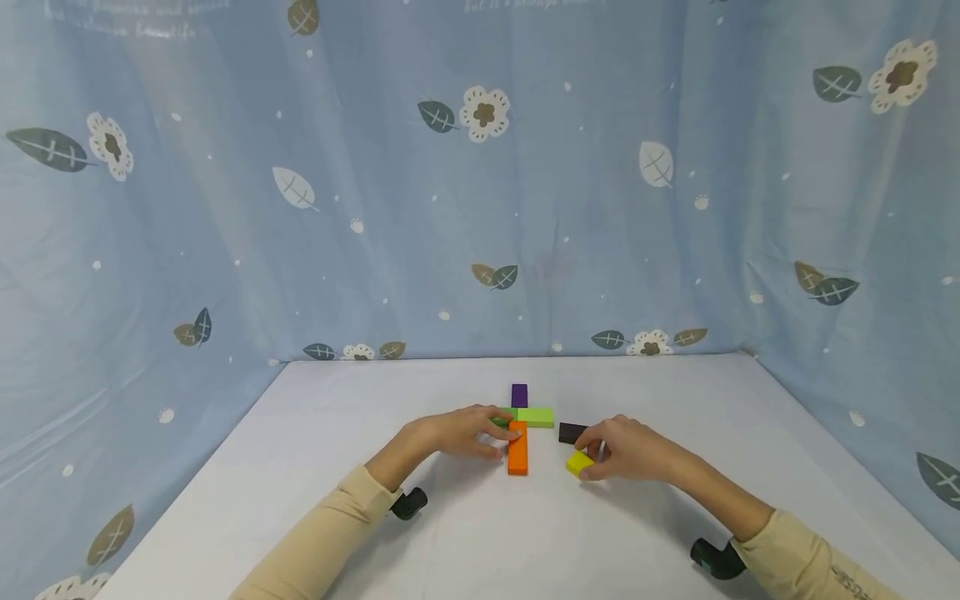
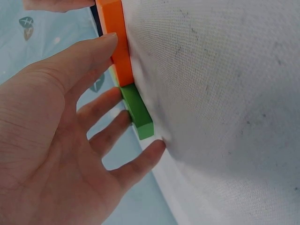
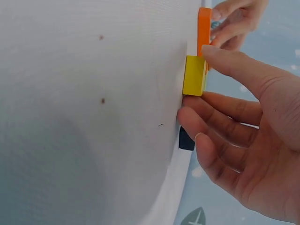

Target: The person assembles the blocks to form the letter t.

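My right hand holds a short yellow block between thumb and fingers. In the right wrist view the thumb is at one end of the yellow block and a finger at the other. My left hand has its fingers spread over a green block and the top of an upright-lying orange block; fingertips are right at both. A lime block extends rightward from the green one, with a purple block above their junction. The left wrist view shows the green block beside the fingers.
A black block lies just beyond the yellow one, partly behind the right hand. The white tabletop is backed and flanked by a blue patterned curtain. Dark devices hang at both wrists.
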